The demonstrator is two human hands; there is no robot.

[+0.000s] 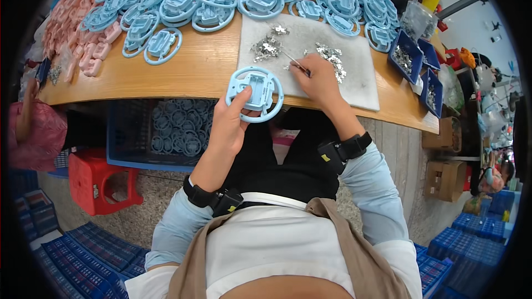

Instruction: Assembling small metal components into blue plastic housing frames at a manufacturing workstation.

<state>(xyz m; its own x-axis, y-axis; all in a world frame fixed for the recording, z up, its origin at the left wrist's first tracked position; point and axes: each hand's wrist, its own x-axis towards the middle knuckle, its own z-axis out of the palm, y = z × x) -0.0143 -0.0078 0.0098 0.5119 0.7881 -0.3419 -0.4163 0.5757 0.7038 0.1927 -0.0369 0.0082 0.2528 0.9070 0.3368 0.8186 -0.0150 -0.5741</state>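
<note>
My left hand (228, 123) holds a light blue plastic wheel-shaped part (254, 93) upright near the front edge of the wooden table (194, 72). My right hand (318, 79) rests on a white mat (354, 72) and grips thin metal tweezers (293, 62), their tip pointing at a scatter of small shiny metal pieces (269, 47). More metal pieces (332, 58) lie just beyond the right hand.
Many blue wheel parts (221, 0) cover the back of the table, with pink parts (77, 27) at left. Blue bins of metal bits (407, 58) stand at right. Under the table are a blue crate of wheels (174, 133) and a red stool (102, 180). Another person's sleeve (33, 133) shows at left.
</note>
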